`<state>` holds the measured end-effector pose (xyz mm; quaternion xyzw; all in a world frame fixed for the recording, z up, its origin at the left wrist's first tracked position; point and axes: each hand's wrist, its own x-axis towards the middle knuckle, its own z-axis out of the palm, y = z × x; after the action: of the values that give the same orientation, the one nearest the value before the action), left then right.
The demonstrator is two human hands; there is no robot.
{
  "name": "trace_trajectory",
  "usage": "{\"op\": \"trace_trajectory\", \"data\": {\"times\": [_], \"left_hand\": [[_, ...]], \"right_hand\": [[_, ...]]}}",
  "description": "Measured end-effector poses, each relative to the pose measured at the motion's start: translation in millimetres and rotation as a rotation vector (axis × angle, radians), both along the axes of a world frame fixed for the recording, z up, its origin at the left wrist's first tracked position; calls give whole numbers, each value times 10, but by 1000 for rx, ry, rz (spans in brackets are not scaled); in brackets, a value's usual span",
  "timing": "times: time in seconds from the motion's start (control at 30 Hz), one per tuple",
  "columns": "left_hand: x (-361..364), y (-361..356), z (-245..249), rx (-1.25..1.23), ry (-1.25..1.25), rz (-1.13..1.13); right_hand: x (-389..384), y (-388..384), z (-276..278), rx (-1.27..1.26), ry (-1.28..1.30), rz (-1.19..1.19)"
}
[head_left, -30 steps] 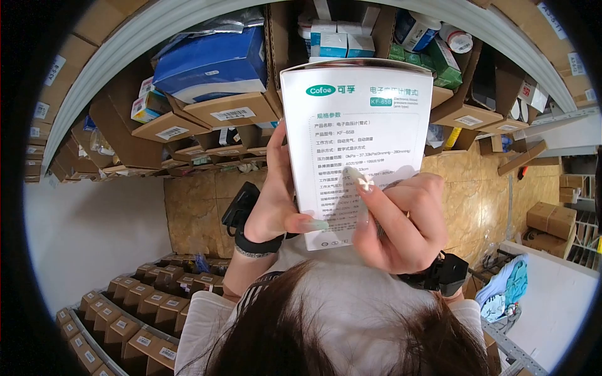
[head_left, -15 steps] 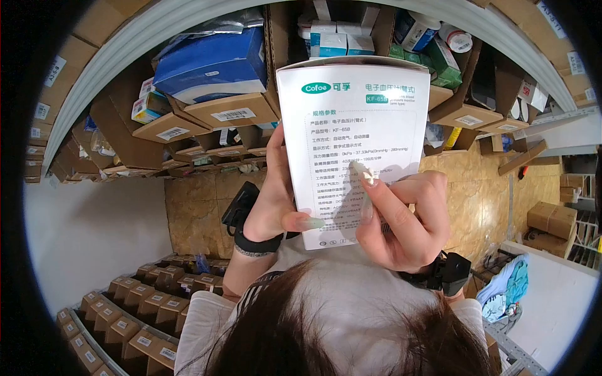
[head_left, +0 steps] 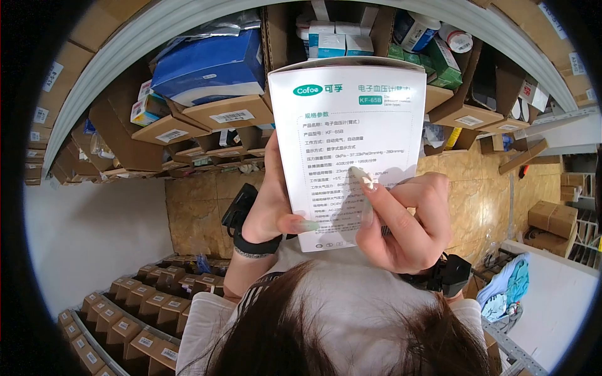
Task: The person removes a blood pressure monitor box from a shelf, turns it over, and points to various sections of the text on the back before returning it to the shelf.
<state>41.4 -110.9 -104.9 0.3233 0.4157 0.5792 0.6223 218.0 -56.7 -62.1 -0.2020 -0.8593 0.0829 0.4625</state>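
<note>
A white blood pressure monitor box (head_left: 348, 135) with green Cofoe print and lines of text stands upright in front of my chest. Its printed side faces the camera, with the top edge leaning slightly away. My left hand (head_left: 271, 203) grips the box at its left edge, thumb across the lower front and the other fingers behind. In front of the lower right part of the text is my right hand (head_left: 407, 219). Its fingers are curled in, with the index finger and thumb close together, and a white decoration shows on the index nail. I see nothing held in it.
Shelves of open cardboard bins with barcode labels hold a blue box (head_left: 210, 66), small cartons (head_left: 332, 45) and a white bottle (head_left: 421, 28). More labelled bins (head_left: 128, 332) line the lower left. Cartons (head_left: 552, 219) and a bundle of cloth (head_left: 505, 285) are at the right.
The box has shifted slightly left and tilted a little, with my left hand moving along. My right hand stays almost in place in front of the text.
</note>
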Motion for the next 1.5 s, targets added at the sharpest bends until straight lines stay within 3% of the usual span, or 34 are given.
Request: {"op": "trace_trajectory", "data": {"times": [1.03, 1.1, 1.33, 1.43, 1.5], "left_hand": [[-48, -24, -216, 66, -51, -41], [-76, -34, -291, 88, -50, -50], [-78, -34, -255, 61, -32, -69], [-41, -22, -143, 40, -58, -52], [-17, -15, -92, 24, -67, -24]], "right_hand": [[98, -63, 11, -115, 49, -82], [110, -63, 61, -84, -63, -145], [104, -72, 41, -82, -46, -195], [96, -74, 12, -4, -73, -235], [51, -82, -69, 228, 2, -152]]}}
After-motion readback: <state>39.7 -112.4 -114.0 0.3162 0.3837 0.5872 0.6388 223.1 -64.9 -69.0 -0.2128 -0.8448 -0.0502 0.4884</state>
